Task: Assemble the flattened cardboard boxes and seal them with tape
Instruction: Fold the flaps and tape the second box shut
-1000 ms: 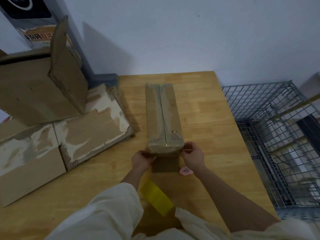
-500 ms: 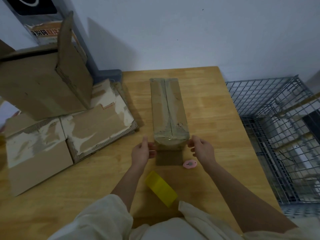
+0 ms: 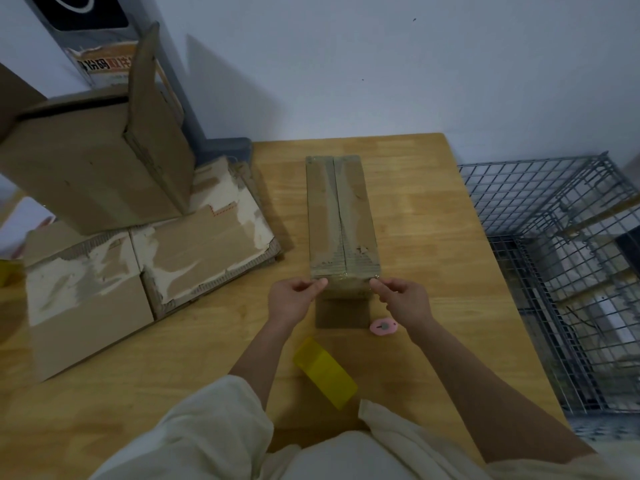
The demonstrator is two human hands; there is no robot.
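Note:
A long narrow cardboard box [image 3: 341, 216] lies on the wooden table [image 3: 426, 237], its two top flaps meeting in a seam down the middle, with clear tape glinting along its near edge. My left hand [image 3: 294, 299] touches the box's near left corner with curled fingers, thumb and forefinger pinched at the edge. At the near right corner my right hand [image 3: 401, 299] pinches in the same way. A yellow tape roll [image 3: 325, 372] lies on the table between my forearms. A small pink cutter [image 3: 383, 327] lies by my right wrist.
Flattened, torn cardboard boxes [image 3: 194, 244] lie at the left, with an opened box [image 3: 93, 161] standing on them. A wire cage [image 3: 561, 258] stands beside the table's right edge. A white wall rises behind the table.
Both hands have risen from the sides of the box's near end to its top near corners, fingers now pinching at the edge. The box itself has not moved.

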